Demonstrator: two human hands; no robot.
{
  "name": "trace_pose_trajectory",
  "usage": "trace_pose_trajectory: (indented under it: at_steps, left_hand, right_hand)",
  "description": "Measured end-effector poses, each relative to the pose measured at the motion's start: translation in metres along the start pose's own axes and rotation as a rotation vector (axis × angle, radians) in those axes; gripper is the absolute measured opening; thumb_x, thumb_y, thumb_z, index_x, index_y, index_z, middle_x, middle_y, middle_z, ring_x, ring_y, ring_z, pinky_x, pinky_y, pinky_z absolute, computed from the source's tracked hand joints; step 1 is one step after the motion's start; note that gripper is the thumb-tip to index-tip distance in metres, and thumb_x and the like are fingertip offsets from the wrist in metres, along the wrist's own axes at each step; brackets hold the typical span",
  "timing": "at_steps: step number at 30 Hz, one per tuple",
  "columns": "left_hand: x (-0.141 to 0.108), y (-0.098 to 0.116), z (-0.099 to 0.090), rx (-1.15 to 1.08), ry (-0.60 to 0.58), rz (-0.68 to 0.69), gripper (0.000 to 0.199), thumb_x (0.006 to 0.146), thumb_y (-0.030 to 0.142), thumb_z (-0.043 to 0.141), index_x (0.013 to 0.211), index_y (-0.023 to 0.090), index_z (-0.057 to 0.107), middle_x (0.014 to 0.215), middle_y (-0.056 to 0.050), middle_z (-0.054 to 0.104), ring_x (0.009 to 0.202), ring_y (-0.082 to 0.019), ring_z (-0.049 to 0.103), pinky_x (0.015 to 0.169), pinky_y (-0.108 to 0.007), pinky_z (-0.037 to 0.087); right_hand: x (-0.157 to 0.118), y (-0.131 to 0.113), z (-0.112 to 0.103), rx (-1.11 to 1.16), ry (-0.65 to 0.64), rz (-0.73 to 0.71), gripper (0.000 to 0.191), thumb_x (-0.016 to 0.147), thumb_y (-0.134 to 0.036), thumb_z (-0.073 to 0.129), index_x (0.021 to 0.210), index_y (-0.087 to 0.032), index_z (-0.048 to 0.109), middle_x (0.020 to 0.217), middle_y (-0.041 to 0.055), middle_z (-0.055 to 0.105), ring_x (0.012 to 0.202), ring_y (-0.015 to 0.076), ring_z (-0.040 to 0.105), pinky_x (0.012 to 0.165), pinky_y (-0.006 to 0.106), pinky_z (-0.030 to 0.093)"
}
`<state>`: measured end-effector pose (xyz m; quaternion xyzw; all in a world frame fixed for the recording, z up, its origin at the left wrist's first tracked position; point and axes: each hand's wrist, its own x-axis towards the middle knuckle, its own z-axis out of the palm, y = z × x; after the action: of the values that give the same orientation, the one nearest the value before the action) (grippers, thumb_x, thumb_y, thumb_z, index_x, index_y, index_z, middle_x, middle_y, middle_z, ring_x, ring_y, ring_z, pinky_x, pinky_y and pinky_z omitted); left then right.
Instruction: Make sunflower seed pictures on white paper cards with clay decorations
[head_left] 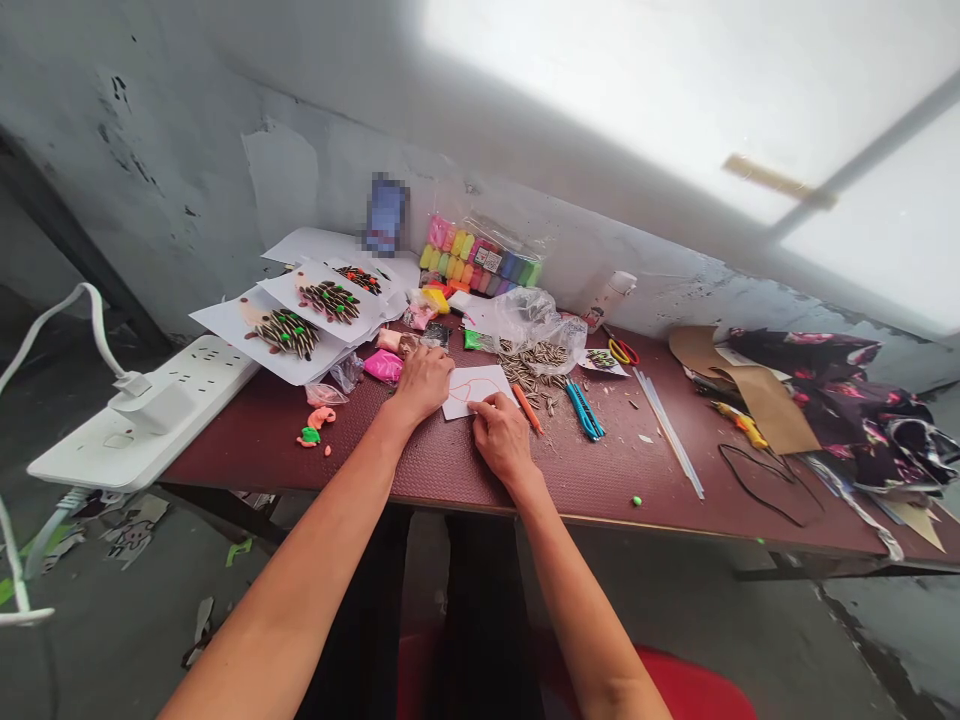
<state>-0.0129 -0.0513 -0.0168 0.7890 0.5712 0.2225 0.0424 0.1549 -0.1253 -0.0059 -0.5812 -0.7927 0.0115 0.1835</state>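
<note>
A small white card with an orange outline drawn on it lies flat near the middle of the table. My left hand is at its left edge, the fingers bent and close together against the card. My right hand rests at the card's lower edge, its fingers curled and the index fingertip on the paper; whatever lies between the fingertips is too small to tell. Just right of the card are an orange pen and a heap of striped seeds. A bag of pink clay lies left of my left hand.
Seed-decorated cards are stacked at the left, by a white power strip. Coloured clay packs stand at the back. To the right are a blue cutter, scissors, glue sticks and a yellow glue gun.
</note>
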Motion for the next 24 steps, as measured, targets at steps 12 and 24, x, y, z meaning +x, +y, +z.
trace_pose_trajectory:
  at_steps: [12, 24]
  left_hand:
    - [-0.0001, 0.0001, 0.0009, 0.011, -0.003, -0.009, 0.030, 0.092, 0.017, 0.047, 0.097, 0.017, 0.077, 0.107, -0.015, 0.069, 0.104, -0.032, 0.056, 0.087, -0.045, 0.044]
    - [0.0001, -0.0005, 0.0023, 0.024, 0.013, 0.004, 0.030, 0.092, 0.019, 0.047, 0.095, 0.017, 0.077, 0.106, -0.015, 0.069, 0.102, -0.032, 0.056, 0.085, -0.045, 0.044]
  right_hand:
    - [-0.0029, 0.0004, 0.0024, -0.020, 0.023, -0.005, 0.037, 0.090, -0.008, 0.051, 0.109, -0.024, 0.077, 0.102, 0.0071, 0.068, 0.091, 0.0192, 0.060, 0.081, 0.028, 0.045]
    - [-0.0092, 0.0030, 0.0014, -0.112, 0.008, -0.028, 0.035, 0.096, -0.013, 0.050, 0.115, -0.025, 0.076, 0.108, 0.0088, 0.066, 0.094, 0.0208, 0.058, 0.085, 0.032, 0.044]
